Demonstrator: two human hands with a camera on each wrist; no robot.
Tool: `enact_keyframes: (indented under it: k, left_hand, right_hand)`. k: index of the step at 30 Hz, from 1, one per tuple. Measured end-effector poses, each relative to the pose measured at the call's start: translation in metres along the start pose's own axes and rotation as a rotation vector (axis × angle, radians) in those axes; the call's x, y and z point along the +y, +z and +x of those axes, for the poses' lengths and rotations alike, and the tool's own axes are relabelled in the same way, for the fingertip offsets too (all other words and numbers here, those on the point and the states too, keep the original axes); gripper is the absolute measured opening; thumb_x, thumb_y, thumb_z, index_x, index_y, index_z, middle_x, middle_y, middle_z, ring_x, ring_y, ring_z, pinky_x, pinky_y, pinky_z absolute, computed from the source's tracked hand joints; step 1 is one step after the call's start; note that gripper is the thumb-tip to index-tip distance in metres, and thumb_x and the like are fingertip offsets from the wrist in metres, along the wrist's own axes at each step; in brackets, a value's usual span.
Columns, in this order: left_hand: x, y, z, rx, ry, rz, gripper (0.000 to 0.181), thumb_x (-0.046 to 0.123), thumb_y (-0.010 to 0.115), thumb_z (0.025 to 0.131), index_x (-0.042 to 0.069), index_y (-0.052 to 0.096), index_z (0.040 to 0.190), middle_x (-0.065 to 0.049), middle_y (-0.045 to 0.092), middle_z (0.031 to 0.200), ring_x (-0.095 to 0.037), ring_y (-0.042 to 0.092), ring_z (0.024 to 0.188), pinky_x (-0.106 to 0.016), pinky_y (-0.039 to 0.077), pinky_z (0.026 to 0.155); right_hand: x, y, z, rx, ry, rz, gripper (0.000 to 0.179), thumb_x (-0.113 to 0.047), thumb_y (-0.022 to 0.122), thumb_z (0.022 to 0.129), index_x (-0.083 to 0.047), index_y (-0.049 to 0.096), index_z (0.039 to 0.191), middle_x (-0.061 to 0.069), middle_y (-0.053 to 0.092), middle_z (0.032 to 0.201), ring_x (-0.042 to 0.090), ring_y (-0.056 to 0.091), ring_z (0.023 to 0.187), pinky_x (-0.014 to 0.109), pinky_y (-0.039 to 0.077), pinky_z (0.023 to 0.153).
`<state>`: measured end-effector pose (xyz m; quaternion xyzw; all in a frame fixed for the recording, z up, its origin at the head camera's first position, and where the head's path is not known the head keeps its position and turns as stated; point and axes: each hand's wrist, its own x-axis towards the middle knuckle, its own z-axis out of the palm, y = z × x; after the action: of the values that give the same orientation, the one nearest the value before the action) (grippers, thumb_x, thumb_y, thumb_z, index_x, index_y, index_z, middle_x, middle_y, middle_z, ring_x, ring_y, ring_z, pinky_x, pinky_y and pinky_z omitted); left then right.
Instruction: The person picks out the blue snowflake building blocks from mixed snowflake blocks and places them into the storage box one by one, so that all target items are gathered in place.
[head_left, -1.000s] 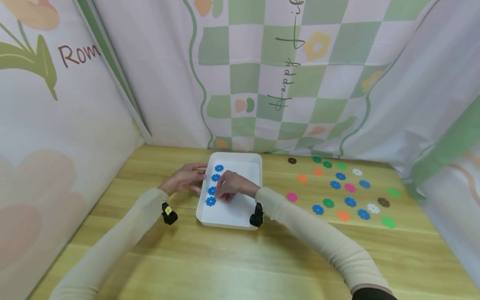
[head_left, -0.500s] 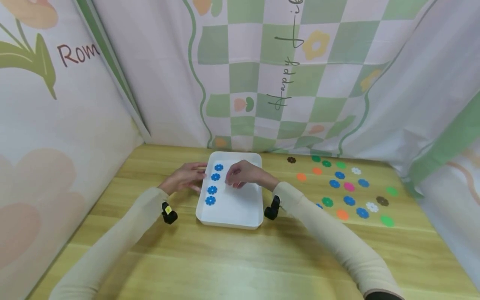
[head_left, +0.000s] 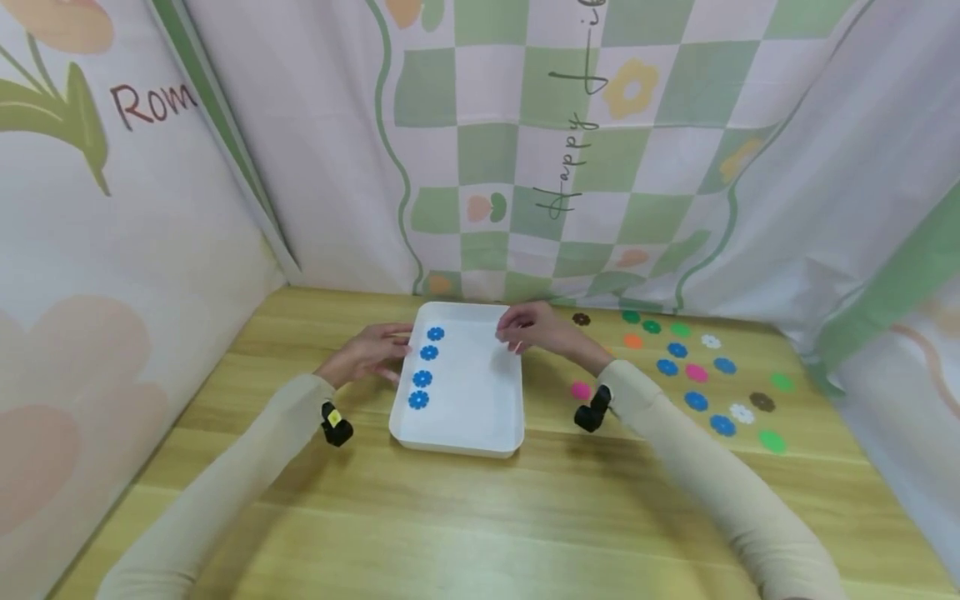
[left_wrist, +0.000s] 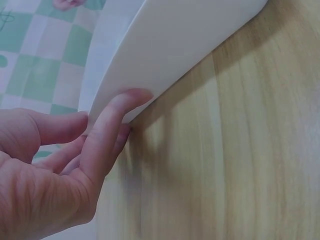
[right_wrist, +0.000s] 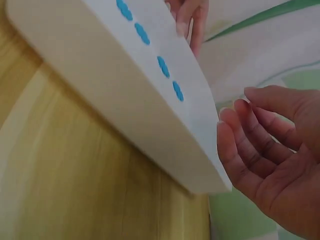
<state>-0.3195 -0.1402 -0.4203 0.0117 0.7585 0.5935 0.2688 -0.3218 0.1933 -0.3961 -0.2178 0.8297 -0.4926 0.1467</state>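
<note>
A white tray (head_left: 472, 400) lies on the wooden table, with a column of blue flower-shaped discs (head_left: 422, 378) along its left side. My left hand (head_left: 367, 352) is at the tray's left wall; in the left wrist view its spread fingers (left_wrist: 107, 125) touch the outer wall and rim. Over the tray's far right edge hovers my right hand (head_left: 536, 327). Its fingers bend loosely, thumb apart from them, and nothing shows between them in the right wrist view. The tray's outer wall (right_wrist: 110, 95) and its blue discs (right_wrist: 163, 66) appear there too.
To the right, loose flower-shaped discs lie scattered: blue (head_left: 696, 401), pink (head_left: 696, 372), white (head_left: 742, 413), brown (head_left: 762, 402), orange (head_left: 633, 341) and green (head_left: 772, 441). The right forearm covers some. A patterned curtain (head_left: 555, 158) borders the table's back.
My right hand has lifted away from the blue discs and moved right and back, to the tray's far right edge. My left hand and the column of discs stay put.
</note>
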Motion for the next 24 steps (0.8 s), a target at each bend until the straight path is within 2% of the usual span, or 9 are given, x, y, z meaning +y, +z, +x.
enact_keyframes:
  k: [4, 6, 11, 13, 16, 20, 24]
  left_hand:
    - [-0.002, -0.001, 0.000, -0.007, -0.006, 0.013, 0.062, 0.006, 0.056, 0.107, 0.008, 0.031, 0.164, -0.025, 0.037, 0.165, -0.045, 0.055, 0.137, -0.037, 0.068, 0.079]
    - [-0.003, -0.002, 0.001, -0.021, -0.002, 0.009, 0.063, 0.007, 0.056, 0.107, 0.008, 0.030, 0.165, -0.026, 0.037, 0.164, -0.045, 0.054, 0.138, -0.038, 0.068, 0.081]
    - [-0.003, -0.002, 0.001, -0.025, 0.005, -0.003, 0.063, 0.007, 0.056, 0.108, 0.008, 0.030, 0.165, -0.026, 0.038, 0.164, -0.045, 0.053, 0.138, -0.039, 0.068, 0.083]
    - [-0.003, -0.002, 0.000, -0.021, 0.000, -0.006, 0.063, 0.007, 0.056, 0.108, 0.008, 0.030, 0.165, -0.026, 0.038, 0.164, -0.045, 0.053, 0.138, -0.039, 0.068, 0.083]
    - [-0.003, -0.002, 0.001, -0.022, -0.001, -0.005, 0.062, 0.007, 0.055, 0.108, 0.008, 0.029, 0.165, -0.026, 0.037, 0.164, -0.045, 0.054, 0.138, -0.039, 0.068, 0.083]
    - [-0.002, -0.002, 0.001, -0.012, -0.010, 0.000, 0.062, 0.007, 0.055, 0.108, 0.008, 0.030, 0.165, -0.026, 0.037, 0.164, -0.044, 0.056, 0.136, -0.039, 0.068, 0.082]
    - [-0.002, -0.001, 0.000, -0.013, -0.007, 0.005, 0.062, 0.008, 0.055, 0.108, 0.009, 0.031, 0.165, -0.025, 0.038, 0.164, -0.045, 0.057, 0.135, -0.039, 0.067, 0.083]
  right_hand:
    - [0.013, -0.017, -0.014, 0.033, -0.032, -0.043, 0.021, -0.006, 0.067, 0.101, 0.009, 0.067, 0.115, 0.029, 0.070, 0.102, 0.035, 0.072, 0.085, 0.051, 0.066, 0.080]
    - [0.020, -0.026, -0.024, 0.052, -0.042, -0.066, 0.022, -0.004, 0.068, 0.100, 0.011, 0.066, 0.116, 0.026, 0.071, 0.103, 0.031, 0.072, 0.086, 0.048, 0.067, 0.080]
    - [0.036, -0.048, -0.052, 0.039, -0.033, -0.117, 0.032, -0.007, 0.070, 0.100, 0.011, 0.063, 0.125, 0.025, 0.071, 0.115, 0.025, 0.070, 0.101, 0.035, 0.064, 0.090]
    - [0.043, -0.058, -0.065, 0.022, -0.026, -0.140, 0.037, -0.011, 0.071, 0.100, 0.009, 0.061, 0.129, 0.025, 0.070, 0.121, 0.026, 0.069, 0.108, 0.029, 0.061, 0.093]
    - [0.055, -0.072, -0.083, -0.010, -0.023, -0.154, 0.045, -0.013, 0.073, 0.099, 0.007, 0.057, 0.137, 0.027, 0.067, 0.130, 0.035, 0.066, 0.118, 0.023, 0.058, 0.096]
    - [0.071, -0.084, -0.103, -0.056, -0.042, -0.109, 0.053, -0.009, 0.074, 0.098, 0.008, 0.051, 0.143, 0.032, 0.060, 0.137, 0.044, 0.062, 0.123, 0.022, 0.059, 0.097]
    - [0.081, -0.091, -0.119, -0.102, -0.059, -0.074, 0.055, -0.007, 0.073, 0.098, 0.007, 0.048, 0.146, 0.035, 0.054, 0.142, 0.044, 0.062, 0.123, 0.026, 0.061, 0.097]
